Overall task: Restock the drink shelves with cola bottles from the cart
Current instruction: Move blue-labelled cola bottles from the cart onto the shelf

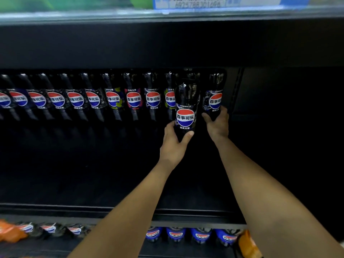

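Shelf, deep, black and dimly lit: one row of cola bottles stood upright along its back, labels facing out. Left hand, grip closed round the lower body of a cola bottle, upright just in front of the row's right end. Right hand, grip wrapped about the base of the end bottle, rightmost in the row. Above, a price strip bearing a barcode. Below, blue-labelled bottles and orange packs on a lower shelf.
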`<move>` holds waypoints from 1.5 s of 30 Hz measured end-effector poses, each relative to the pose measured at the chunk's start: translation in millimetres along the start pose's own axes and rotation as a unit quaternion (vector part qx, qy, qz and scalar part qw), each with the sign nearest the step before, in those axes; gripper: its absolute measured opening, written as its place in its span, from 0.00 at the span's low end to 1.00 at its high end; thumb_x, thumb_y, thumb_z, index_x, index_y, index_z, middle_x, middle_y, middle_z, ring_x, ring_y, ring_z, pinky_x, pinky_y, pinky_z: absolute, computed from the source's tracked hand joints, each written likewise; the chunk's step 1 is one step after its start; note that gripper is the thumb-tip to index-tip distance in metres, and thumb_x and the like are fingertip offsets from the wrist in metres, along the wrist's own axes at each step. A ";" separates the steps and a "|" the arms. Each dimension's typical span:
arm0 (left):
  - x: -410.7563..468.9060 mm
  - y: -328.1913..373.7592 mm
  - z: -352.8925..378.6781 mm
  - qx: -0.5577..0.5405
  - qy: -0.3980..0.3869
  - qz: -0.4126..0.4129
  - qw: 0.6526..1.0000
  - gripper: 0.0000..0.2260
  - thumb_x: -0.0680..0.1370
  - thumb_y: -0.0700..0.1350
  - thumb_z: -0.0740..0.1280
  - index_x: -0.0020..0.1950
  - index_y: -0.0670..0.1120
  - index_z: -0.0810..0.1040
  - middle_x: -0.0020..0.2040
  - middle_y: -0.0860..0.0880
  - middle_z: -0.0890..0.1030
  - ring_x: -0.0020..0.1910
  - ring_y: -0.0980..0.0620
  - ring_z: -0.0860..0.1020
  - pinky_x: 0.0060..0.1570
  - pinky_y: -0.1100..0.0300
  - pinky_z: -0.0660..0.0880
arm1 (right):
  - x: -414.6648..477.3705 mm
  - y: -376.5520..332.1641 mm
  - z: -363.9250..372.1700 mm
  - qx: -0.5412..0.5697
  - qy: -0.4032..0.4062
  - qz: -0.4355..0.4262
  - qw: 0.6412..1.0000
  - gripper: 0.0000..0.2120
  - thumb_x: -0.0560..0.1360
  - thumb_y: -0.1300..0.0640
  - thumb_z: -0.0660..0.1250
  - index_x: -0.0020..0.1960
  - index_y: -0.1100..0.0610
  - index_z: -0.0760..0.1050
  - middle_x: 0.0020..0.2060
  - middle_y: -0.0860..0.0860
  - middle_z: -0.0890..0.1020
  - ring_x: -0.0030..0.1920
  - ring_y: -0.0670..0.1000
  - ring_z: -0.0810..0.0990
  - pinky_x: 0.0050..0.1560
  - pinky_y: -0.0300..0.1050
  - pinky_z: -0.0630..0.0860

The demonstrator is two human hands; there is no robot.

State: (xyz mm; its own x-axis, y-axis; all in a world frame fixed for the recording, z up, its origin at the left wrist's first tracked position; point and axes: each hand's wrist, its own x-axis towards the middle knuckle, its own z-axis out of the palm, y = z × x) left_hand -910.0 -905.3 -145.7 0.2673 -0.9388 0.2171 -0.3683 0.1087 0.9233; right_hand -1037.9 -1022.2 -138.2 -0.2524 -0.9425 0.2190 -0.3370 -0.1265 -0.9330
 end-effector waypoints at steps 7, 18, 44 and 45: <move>-1.7 2.4 -0.7 -0.002 0.004 -0.005 1.000 0.29 0.76 0.57 0.67 0.73 0.53 0.59 0.71 0.55 0.67 0.70 0.54 0.67 0.65 0.53 0.67 | 8.9 0.8 4.7 -0.006 0.015 0.015 1.000 0.30 0.73 0.50 0.72 0.69 0.54 0.62 0.66 0.56 0.67 0.63 0.58 0.73 0.53 0.45 0.67; -0.8 1.6 0.0 -0.002 0.009 -0.011 1.000 0.29 0.76 0.57 0.67 0.73 0.54 0.59 0.71 0.56 0.67 0.70 0.54 0.66 0.66 0.53 0.67 | 10.7 -1.3 7.6 -0.034 0.027 0.017 0.999 0.31 0.72 0.46 0.72 0.69 0.54 0.62 0.67 0.56 0.67 0.63 0.58 0.73 0.51 0.48 0.68; 4.7 -37.8 -156.3 -0.001 0.009 0.012 1.000 0.27 0.77 0.46 0.69 0.72 0.45 0.62 0.63 0.51 0.74 0.62 0.57 0.70 0.59 0.65 0.65 | -156.4 -100.3 116.7 0.198 -0.148 -0.016 0.969 0.12 0.76 0.65 0.57 0.46 0.51 0.76 0.44 0.50 0.81 0.47 0.48 0.78 0.50 0.47 0.74; 4.6 -42.8 -175.3 0.002 0.011 0.012 1.000 0.27 0.77 0.46 0.69 0.72 0.45 0.62 0.64 0.50 0.74 0.63 0.56 0.70 0.61 0.64 0.65 | -165.9 -107.2 130.1 0.200 -0.163 -0.021 0.966 0.11 0.76 0.64 0.58 0.49 0.53 0.77 0.45 0.50 0.82 0.48 0.48 0.79 0.50 0.47 0.74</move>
State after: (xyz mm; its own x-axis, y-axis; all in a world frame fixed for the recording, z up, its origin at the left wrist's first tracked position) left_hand -736.9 -857.0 -128.7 0.2775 -0.9286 0.2464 -0.3776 0.1303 0.9167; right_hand -841.9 -892.5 -111.8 0.0754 -0.9730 0.2183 0.0534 -0.2147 -0.9752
